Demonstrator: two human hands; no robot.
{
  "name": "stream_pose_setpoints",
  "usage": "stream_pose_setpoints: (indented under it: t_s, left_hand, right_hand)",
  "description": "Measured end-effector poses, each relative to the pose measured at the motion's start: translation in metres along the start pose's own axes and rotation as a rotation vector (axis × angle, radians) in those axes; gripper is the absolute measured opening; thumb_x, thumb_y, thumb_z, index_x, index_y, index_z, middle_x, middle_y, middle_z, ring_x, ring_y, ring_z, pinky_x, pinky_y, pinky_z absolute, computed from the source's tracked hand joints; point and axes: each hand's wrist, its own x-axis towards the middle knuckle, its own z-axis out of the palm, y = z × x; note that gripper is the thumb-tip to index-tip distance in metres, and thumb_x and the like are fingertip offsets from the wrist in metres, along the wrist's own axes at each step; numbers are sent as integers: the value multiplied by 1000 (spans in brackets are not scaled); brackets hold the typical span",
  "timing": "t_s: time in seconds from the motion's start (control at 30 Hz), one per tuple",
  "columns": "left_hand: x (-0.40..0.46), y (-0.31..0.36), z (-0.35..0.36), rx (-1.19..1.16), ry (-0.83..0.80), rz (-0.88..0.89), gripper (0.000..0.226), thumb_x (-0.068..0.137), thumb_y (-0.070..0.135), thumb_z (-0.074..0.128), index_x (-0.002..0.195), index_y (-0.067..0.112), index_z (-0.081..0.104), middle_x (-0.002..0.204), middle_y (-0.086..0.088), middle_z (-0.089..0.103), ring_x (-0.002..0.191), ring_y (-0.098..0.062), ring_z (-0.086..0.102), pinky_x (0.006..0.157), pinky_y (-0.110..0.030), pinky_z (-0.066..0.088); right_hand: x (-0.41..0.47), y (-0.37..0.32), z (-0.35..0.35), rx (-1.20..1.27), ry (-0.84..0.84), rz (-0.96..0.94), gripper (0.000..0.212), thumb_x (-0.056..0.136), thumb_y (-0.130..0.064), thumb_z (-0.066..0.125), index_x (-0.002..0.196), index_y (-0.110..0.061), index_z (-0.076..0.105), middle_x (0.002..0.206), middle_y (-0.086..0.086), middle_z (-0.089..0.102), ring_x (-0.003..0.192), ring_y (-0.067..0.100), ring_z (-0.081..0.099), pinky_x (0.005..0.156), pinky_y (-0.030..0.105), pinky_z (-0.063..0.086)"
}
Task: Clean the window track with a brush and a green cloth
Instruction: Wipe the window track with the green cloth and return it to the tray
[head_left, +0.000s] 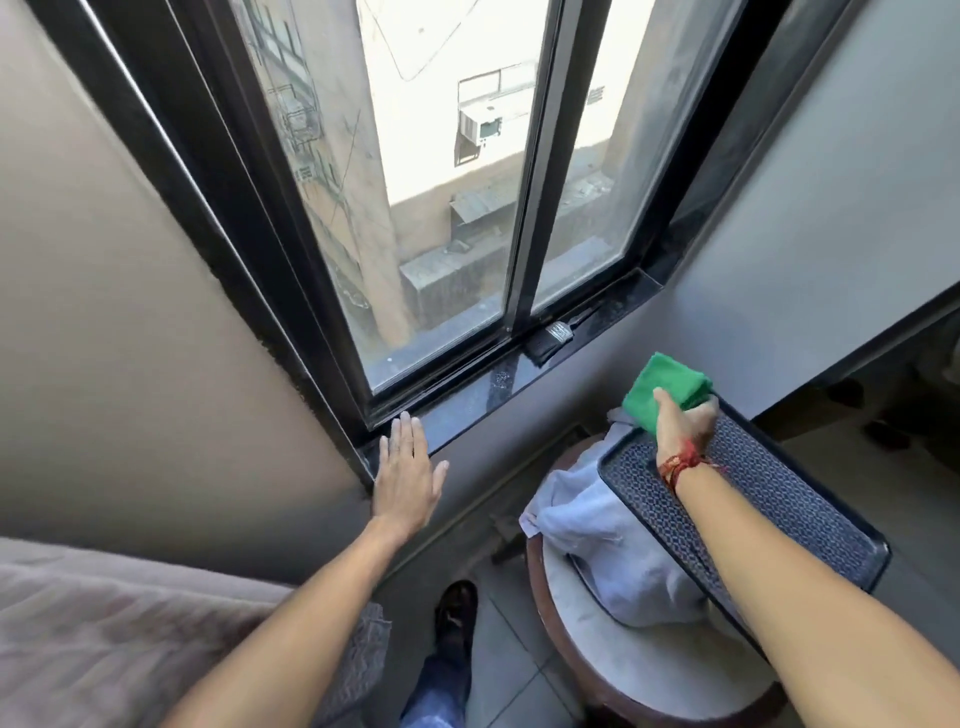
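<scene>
The dark window track (457, 364) runs along the bottom of the sliding window, above a black stone sill (467, 405). A paint brush (550, 338) with dark bristles lies on the sill near the window's middle post. My right hand (683, 423) is shut on a folded green cloth (667, 384), held just above the far end of a patterned tray, below and right of the sill. My left hand (408, 478) rests flat with fingers spread on the sill's left corner, holding nothing.
A dark patterned tray (769, 499) lies on a round stool (649, 670) with a pale blue cloth (597, 540) under it. A bed (104, 634) is at the lower left. My shoe (457, 618) stands on the tiled floor between them.
</scene>
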Motion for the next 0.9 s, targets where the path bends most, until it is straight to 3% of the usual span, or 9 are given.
stream_pose_setpoints:
  t_s: [0.1, 0.27, 0.43, 0.6, 0.73, 0.83, 0.9]
  left_hand:
    - [-11, -2, 9, -71, 8, -72, 83, 105, 44, 40, 156, -7, -1, 166, -28, -6, 156, -35, -5, 128, -48, 4]
    - [-16, 2, 25, -140, 49, -156, 87, 104, 46, 41, 155, -9, -2, 165, -29, -6, 156, -35, -5, 128, -46, 1]
    - [-14, 9, 33, -130, 68, -201, 86, 103, 47, 43, 156, -8, 3, 166, -28, -2, 156, -36, -4, 128, -47, 2]
    - [-12, 7, 36, -123, 103, -212, 85, 101, 44, 48, 156, -7, 8, 166, -28, 3, 156, -36, -2, 128, -47, 3]
    - [-13, 7, 36, -121, 110, -208, 85, 101, 42, 50, 156, -8, 9, 166, -28, 2, 156, -37, -2, 128, -48, 7]
    - [-12, 6, 36, -123, 104, -211, 86, 101, 42, 50, 156, -7, 7, 166, -28, 1, 156, -36, -3, 128, -49, 9]
    - [-12, 7, 37, -112, 109, -215, 86, 100, 42, 51, 157, -7, 7, 166, -28, 1, 156, -36, -3, 128, -49, 9]
  right_hand:
    - [-10, -21, 38, -184, -150, -274, 38, 81, -17, 76, 112, -6, 55, 107, 19, 71, 97, 36, 70, 77, 31, 50]
    - [-45, -48, 106, -547, -313, -728, 37, 82, -14, 69, 117, -20, 60, 95, 20, 74, 89, 40, 70, 77, 44, 59]
    - [-64, -43, 151, -746, -376, -1052, 45, 70, -5, 77, 113, -12, 63, 93, 15, 68, 93, 34, 63, 75, 42, 62]
    - [-73, -18, 180, -796, -414, -1087, 45, 72, -6, 77, 113, -8, 59, 96, 13, 74, 94, 33, 60, 76, 42, 61]
    - [-83, -10, 189, -754, -507, -1058, 38, 76, -5, 73, 113, -5, 60, 105, 17, 72, 102, 36, 67, 88, 41, 57]
    - [-87, -9, 190, -758, -550, -1005, 32, 81, -8, 71, 109, -5, 57, 110, 19, 68, 102, 38, 69, 81, 41, 59]
    - [-88, -6, 190, -778, -588, -1039, 35, 80, -11, 73, 110, -4, 55, 113, 20, 67, 105, 39, 69, 84, 42, 59]
